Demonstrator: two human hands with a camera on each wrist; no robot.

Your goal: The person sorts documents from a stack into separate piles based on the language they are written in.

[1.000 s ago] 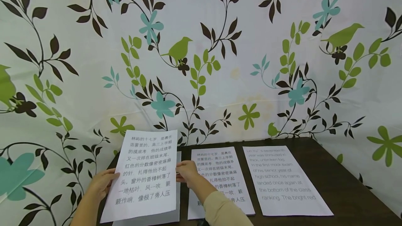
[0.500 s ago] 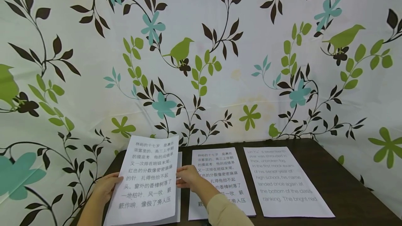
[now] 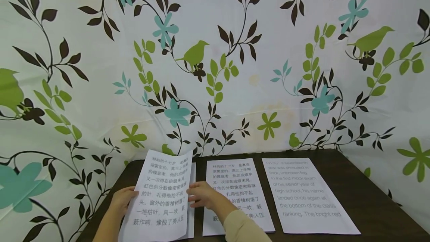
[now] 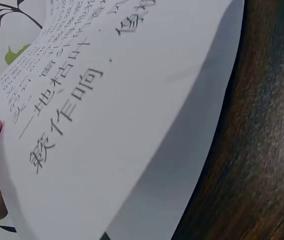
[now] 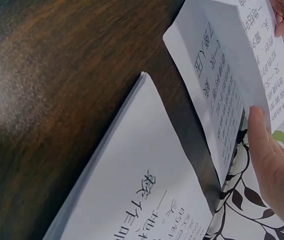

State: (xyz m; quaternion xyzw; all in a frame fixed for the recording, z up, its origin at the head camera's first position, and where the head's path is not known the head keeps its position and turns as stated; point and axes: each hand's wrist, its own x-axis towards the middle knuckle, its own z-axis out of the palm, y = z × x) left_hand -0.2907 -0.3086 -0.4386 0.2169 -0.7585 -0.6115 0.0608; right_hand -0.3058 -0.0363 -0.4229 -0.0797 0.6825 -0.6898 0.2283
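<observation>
A printed sheet of paper with large Chinese characters stands tilted up at the left of the table, its right side bowed. The left hand pinches its left edge. At the right edge, the right hand holds the sheet between thumb and fingers; the right wrist view shows a fingertip against the sheet's back. Beneath it lies another printed sheet, mostly hidden from the head view. Close by the right forearm, a second stack of Chinese text pages lies flat, partly covered by that arm.
An English text page lies flat at the right of the dark wooden table. Behind the table hangs a white cloth patterned with birds, leaves and flowers.
Both hands have lowered the raised sheet slightly and shifted it right in view. Its right side now bows more. The other pages lie as before, while the head view drifts a little.
</observation>
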